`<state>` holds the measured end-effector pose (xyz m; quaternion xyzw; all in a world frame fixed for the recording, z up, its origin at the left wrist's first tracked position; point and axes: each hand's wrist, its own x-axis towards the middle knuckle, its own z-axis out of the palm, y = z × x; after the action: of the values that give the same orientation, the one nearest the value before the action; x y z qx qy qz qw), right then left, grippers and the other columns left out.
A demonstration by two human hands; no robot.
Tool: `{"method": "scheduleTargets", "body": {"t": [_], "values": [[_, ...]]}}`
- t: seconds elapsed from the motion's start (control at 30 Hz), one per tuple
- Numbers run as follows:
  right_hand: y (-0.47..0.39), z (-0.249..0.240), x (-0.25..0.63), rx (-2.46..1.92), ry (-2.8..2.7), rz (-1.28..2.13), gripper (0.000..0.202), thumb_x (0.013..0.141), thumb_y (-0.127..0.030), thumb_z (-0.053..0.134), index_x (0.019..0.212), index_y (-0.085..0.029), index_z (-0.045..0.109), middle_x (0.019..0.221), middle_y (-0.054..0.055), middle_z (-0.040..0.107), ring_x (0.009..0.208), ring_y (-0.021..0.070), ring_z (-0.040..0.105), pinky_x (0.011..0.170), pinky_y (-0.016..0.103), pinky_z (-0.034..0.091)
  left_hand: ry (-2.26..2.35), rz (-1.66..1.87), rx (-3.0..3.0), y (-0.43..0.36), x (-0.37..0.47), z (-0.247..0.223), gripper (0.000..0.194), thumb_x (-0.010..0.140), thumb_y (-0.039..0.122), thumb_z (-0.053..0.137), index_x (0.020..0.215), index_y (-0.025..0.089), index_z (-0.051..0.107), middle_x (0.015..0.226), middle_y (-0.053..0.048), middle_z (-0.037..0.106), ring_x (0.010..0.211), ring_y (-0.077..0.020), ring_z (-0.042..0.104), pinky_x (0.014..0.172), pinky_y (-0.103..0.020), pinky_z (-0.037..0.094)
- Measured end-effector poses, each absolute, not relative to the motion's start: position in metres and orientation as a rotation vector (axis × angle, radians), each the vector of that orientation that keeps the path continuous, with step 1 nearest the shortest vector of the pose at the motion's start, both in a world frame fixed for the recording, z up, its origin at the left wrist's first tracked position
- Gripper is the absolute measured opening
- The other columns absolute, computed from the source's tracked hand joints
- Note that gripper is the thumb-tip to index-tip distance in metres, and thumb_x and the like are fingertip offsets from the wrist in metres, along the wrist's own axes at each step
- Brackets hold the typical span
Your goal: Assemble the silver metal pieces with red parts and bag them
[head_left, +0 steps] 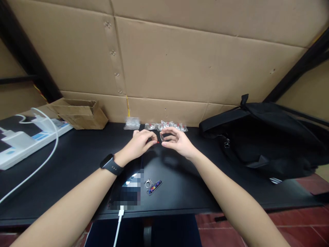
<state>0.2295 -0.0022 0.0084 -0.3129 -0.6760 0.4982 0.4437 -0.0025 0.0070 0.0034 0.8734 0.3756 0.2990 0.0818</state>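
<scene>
In the head view, my right hand [181,143] holds a small round shiny disc [161,137] upright by its edges, between thumb and fingers. Just left of it, my left hand [141,144] is closed in a pinch, with a tiny red piece [157,142] showing at the fingertips. What that piece belongs to is too small to make out. Both hands are above the black table [177,192], their fingertips close together but apart. Nearer to me lies a key ring [148,183] with a colourful rectangular tag [155,187].
Behind my hands lie several clear packets [172,126] with shiny round items and a clear plastic bag [132,123]. A cardboard box [79,115] and a white power strip [28,147] stand left, a black backpack [267,133] right. A dark-screened device [123,197] with a white cable [118,223] lies in front.
</scene>
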Motion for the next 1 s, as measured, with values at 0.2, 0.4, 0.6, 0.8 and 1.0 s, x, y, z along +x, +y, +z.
{"method": "scheduleTargets", "body": {"t": [0.2,0.4,0.6,0.8,1.0], "values": [[-0.006,0.005,0.223,-0.696,-1.591,1.287,0.054,0.07,-0.026,0.088,0.118,-0.03,0.064,0.128,0.004,0.062,0.101,0.0182,0.067,0.101,0.041,0.055,1.175,1.099,2.547,0.004,-0.003,0.009,0.005,0.092,0.031,0.07,0.092,0.026,0.07,0.1,0.002,0.074,0.102,-0.0203,0.063,0.089,-0.037,0.033],[-0.008,0.002,0.218,-0.671,-1.561,1.316,0.056,0.07,-0.03,0.089,0.119,-0.03,0.062,0.131,0.004,0.061,0.104,0.0191,0.067,0.103,0.043,0.055,1.238,1.172,2.562,-0.002,0.0,0.012,0.009,0.096,0.031,0.064,0.095,0.027,0.072,0.108,0.0,0.071,0.111,-0.0232,0.061,0.092,-0.039,0.03],[-0.011,-0.002,0.211,-0.627,-1.498,1.357,0.058,0.069,-0.026,0.088,0.12,-0.032,0.06,0.131,0.002,0.061,0.106,0.0186,0.068,0.104,0.041,0.055,1.232,1.211,2.573,-0.008,0.006,0.011,0.012,0.097,0.032,0.062,0.096,0.026,0.072,0.12,-0.004,0.06,0.117,-0.0261,0.055,0.095,-0.042,0.031],[-0.015,0.0,0.209,-0.683,-1.495,1.351,0.06,0.068,-0.031,0.089,0.119,-0.03,0.059,0.134,0.004,0.061,0.109,0.0206,0.068,0.105,0.042,0.054,1.288,1.284,2.557,-0.01,0.01,0.009,0.012,0.095,0.034,0.064,0.093,0.026,0.073,0.121,-0.006,0.06,0.12,-0.0289,0.05,0.099,-0.046,0.033],[-0.015,0.0,0.206,-0.746,-1.432,1.301,0.038,0.068,-0.034,0.089,0.094,-0.023,0.063,0.126,0.005,0.068,0.097,0.0209,0.073,0.094,0.042,0.06,1.292,1.351,2.489,-0.012,0.013,0.008,0.012,0.094,0.031,0.065,0.09,0.025,0.074,0.118,-0.006,0.059,0.12,-0.0287,0.05,0.1,-0.047,0.035]]}}
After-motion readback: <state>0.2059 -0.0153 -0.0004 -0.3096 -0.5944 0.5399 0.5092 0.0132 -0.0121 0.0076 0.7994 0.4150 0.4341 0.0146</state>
